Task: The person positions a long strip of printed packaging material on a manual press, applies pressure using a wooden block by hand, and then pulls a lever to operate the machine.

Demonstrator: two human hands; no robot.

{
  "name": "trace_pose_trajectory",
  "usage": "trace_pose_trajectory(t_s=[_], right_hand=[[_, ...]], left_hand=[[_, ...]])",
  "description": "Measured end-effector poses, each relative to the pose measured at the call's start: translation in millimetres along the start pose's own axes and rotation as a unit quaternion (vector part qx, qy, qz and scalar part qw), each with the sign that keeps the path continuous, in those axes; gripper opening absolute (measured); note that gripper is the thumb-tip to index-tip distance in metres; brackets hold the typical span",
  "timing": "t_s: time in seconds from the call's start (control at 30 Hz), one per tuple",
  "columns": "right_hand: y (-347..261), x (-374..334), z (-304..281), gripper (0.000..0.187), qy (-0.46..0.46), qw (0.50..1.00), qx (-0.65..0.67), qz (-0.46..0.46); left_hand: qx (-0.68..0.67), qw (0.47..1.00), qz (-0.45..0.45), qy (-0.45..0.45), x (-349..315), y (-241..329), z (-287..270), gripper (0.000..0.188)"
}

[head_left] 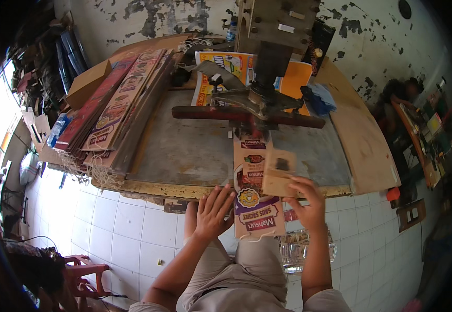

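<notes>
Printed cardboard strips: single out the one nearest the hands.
The single strip between the left hand and right hand; the other strips lie stacked at the left of the table.

A long beige-and-purple printed strip lies just right of the left fingers. The right fingers hold a dark-patched tan piece.

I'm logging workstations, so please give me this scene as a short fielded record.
Centre: long tan-and-purple printed cardboard strip, overhanging the front of the grey tabletop
Left hand: palm down, left of the strip
Right hand: gripping a small tan rectangular piece with a dark patch
Back: dark metal press with reddish crossbar
Left: stacked long printed cardboard strips
</notes>
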State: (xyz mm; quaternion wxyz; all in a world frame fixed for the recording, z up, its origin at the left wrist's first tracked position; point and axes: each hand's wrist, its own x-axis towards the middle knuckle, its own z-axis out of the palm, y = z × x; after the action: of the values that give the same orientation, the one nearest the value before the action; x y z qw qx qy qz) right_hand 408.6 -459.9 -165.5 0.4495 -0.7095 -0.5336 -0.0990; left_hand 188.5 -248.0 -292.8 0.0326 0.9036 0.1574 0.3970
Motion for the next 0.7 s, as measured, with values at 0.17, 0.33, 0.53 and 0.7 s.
trace_pose_trajectory(t_s=[0.17,0.33,0.53,0.7], right_hand=[[48,-26,-42,0.041,0.145,0.978,-0.121,0.086],[93,-41,-55,0.040,0.179,0.960,-0.156,0.151],[73,-57,0,0.038,0.218,0.934,-0.272,0.079],[70,-85,76,0.047,0.140,0.960,-0.244,0.003]], left_hand=[[0.010,0.999,-0.012,0.032,-4,4,12,0.060],[0.005,0.999,-0.007,0.047,-1,4,13,0.058],[0.017,0.999,0.000,0.029,-4,0,12,0.060],[0.006,0.999,-0.003,0.041,-5,-1,11,0.060]])
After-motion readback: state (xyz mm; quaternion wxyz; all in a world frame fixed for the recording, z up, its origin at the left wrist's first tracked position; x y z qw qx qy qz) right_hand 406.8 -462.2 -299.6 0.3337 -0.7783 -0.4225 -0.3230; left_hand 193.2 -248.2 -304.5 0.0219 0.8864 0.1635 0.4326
